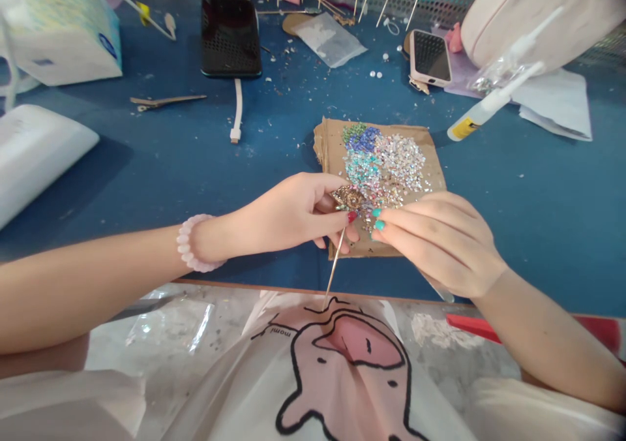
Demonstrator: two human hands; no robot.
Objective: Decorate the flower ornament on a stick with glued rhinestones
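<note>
My left hand [288, 216] is closed on a hair stick [348, 197] with an ornate gold head, its thin metal shaft slanting down toward my lap. The head sits between thumb and fingers, over the near left part of a cardboard piece [433, 147]. Close on its right, my right hand [443, 239] has its fingertips pinched together. A pale translucent end [444, 291] sticks out beneath that palm; the rest of this item is hidden. Small rhinestones [398, 160] lie on the cardboard in white, turquoise, blue, green and pink groups.
Behind the cardboard are a glue bottle [472, 124], a phone [430, 57] and a small plastic bag [328, 40]. Farther left lie a black device [231, 36], a short white cable [237, 111], tweezers [166, 101] and a tissue pack [73, 36]. The table's near edge [274, 289] runs below my hands.
</note>
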